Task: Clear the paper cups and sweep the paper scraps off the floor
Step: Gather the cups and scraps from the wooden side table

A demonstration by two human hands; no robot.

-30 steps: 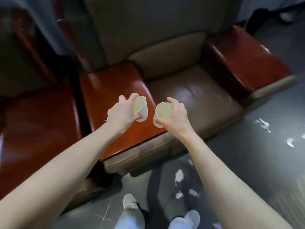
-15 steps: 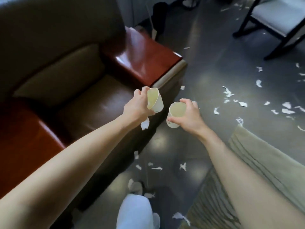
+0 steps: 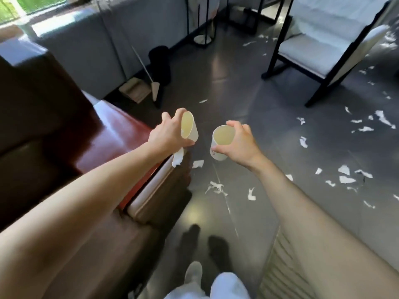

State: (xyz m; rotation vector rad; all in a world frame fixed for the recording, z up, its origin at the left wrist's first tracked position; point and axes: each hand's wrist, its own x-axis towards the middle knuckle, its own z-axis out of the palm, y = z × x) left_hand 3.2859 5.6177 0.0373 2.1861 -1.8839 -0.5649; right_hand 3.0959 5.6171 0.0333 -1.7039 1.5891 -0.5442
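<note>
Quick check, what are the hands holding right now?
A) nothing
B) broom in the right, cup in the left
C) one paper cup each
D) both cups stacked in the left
C: the left hand grips the left cup, the right hand grips the right cup; the broom leans by the wall, untouched.

Open floor (image 3: 237,87) runs toward 12 o'clock, also below the right hand (image 3: 241,143). The sofa (image 3: 43,126) blocks 7 to 10 o'clock, its armrest (image 3: 121,134) under the left forearm. At 11 o'clock stand a dustpan (image 3: 133,89), a broom (image 3: 154,87) and a bin (image 3: 159,63). A chair (image 3: 319,46) fills 1 to 2 o'clock.
</note>
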